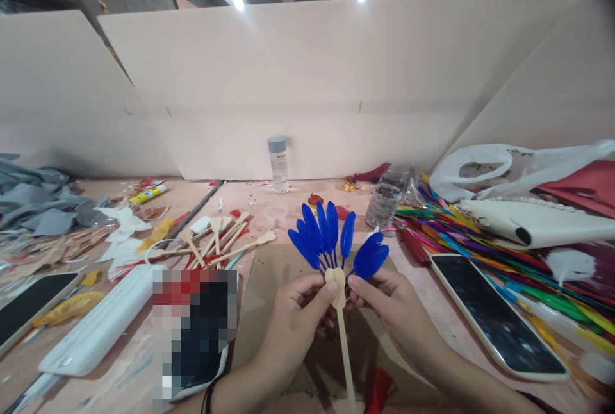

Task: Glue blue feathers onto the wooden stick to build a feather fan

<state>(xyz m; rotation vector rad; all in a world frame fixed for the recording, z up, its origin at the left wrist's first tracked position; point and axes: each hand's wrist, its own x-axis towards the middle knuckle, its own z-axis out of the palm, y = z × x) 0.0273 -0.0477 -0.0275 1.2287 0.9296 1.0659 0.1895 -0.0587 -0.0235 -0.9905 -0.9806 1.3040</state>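
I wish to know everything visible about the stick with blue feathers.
The stick is pale and looks wooden, with a heart-like head and narrow shaft. Blue feathers fan out beyond the head. The left hand grips it; whether the right hand touches it is unclear. The shaft runs down the picture over cardboard.

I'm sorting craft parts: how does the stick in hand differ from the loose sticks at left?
The held stick is raised in the left hand; the loose sticks lie heaped on the table. Blue feathers fan out above the held stick; the loose sticks bear none. Both are pale; several loose sticks also show a widened end.
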